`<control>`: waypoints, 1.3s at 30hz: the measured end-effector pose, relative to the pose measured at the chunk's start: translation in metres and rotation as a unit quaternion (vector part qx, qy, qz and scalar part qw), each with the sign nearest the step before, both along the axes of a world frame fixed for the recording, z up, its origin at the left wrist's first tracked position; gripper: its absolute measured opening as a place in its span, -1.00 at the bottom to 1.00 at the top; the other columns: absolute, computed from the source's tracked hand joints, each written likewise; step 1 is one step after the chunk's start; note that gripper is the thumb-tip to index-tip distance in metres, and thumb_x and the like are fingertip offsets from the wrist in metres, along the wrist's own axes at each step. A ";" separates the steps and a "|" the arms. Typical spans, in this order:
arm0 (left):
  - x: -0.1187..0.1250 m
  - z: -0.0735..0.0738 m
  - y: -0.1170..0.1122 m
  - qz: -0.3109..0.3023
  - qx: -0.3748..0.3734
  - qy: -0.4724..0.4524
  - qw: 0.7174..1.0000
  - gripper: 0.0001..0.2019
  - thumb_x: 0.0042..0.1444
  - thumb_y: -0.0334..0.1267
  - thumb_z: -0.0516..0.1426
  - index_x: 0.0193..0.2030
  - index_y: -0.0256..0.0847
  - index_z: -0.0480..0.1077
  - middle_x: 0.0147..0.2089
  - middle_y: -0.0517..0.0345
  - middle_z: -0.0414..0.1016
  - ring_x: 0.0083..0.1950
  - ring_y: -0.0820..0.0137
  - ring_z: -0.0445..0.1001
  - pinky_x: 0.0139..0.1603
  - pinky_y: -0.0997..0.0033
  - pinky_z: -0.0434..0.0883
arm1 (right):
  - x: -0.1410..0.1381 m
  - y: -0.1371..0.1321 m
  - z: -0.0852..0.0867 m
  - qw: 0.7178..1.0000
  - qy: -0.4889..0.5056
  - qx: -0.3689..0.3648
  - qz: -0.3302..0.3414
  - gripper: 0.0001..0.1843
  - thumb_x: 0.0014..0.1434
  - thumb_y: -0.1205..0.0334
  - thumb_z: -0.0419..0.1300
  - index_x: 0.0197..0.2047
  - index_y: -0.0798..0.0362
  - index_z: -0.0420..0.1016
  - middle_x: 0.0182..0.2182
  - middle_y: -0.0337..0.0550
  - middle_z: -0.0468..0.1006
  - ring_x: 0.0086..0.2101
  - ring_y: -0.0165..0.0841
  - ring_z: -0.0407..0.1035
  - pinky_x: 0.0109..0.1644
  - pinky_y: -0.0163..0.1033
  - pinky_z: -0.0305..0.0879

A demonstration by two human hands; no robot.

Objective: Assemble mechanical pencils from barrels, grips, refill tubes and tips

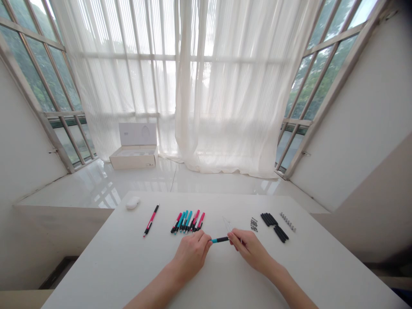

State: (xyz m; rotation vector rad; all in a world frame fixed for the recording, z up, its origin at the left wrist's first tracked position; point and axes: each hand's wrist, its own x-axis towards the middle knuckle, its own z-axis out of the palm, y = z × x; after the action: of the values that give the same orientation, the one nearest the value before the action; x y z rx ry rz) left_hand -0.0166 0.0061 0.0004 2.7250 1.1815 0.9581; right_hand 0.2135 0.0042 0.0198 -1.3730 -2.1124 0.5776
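Observation:
My left hand point(194, 249) is closed around the teal end of a pen point(220, 240) with a black grip, held level just above the white table. At the pen's black end, the fingers of my right hand point(246, 245) are pinched together; whether a small part is between them is hidden. Thin, clear sticks point(227, 223) lie just beyond my right hand. To the left of them rests a row of teal and pink pen barrels point(187, 222) with black ends. Further left, apart from the row, is a pink and black pen point(151, 221).
Small metal springs or similar parts point(254, 224), black rubber-like grips point(274, 226) and a row of small grey pieces point(287, 222) lie on the right. A white earphone case point(133, 203) sits at the table's point(106, 266) far left. An open white box point(133, 159) stands on the window ledge.

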 end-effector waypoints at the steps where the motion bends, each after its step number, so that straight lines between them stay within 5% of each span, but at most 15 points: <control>1: 0.000 0.000 0.000 0.001 0.002 -0.003 1.000 -0.83 0.34 -0.33 -0.08 -0.23 -0.16 0.30 -0.32 0.15 0.42 -0.41 0.39 0.40 -0.42 0.45 0.29 | 0.000 0.000 0.000 1.000 0.000 -0.001 -0.001 -0.48 0.35 -0.10 -0.16 -0.51 0.02 0.27 -0.64 -0.32 0.26 -0.58 -0.43 0.13 -0.44 -0.32 0.07; 21: -0.004 0.003 0.006 -0.031 -0.024 -0.195 0.980 -0.92 0.26 -0.30 0.05 -0.21 -0.16 0.37 -0.25 0.09 0.50 -0.23 0.34 0.50 -0.26 0.42 0.43 | 0.003 0.000 0.009 0.996 0.080 -0.041 0.001 -0.43 0.31 -0.18 -0.14 -0.54 0.02 0.27 -0.68 -0.31 0.28 -0.63 -0.45 0.13 -0.52 -0.32 0.10; 30: -0.003 0.004 0.006 -0.005 -0.132 -0.246 0.960 -0.88 0.26 -0.21 0.07 -0.20 -0.19 0.37 -0.38 0.17 0.50 -0.49 0.48 0.37 -0.49 0.52 0.31 | 0.006 0.002 0.014 0.994 0.104 0.005 -0.039 -0.46 0.32 -0.16 -0.13 -0.53 0.02 0.26 -0.63 -0.30 0.27 -0.59 -0.44 0.12 -0.46 -0.31 0.09; 39: -0.004 0.001 0.010 -0.005 -0.116 -0.274 0.955 -0.89 0.21 -0.22 0.14 -0.29 -0.18 0.36 -0.34 0.12 0.48 -0.38 0.39 0.45 -0.40 0.44 0.35 | 0.003 0.002 0.009 0.996 0.078 -0.001 -0.044 -0.50 0.31 -0.17 -0.11 -0.49 0.01 0.24 -0.64 -0.36 0.15 -0.58 -0.44 0.04 -0.48 -0.32 0.00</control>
State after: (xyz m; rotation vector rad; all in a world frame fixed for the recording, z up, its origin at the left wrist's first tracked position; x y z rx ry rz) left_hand -0.0204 0.0160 0.0010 2.0776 1.0806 1.3541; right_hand 0.2169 0.0059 0.0288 -1.3689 -1.9191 0.6302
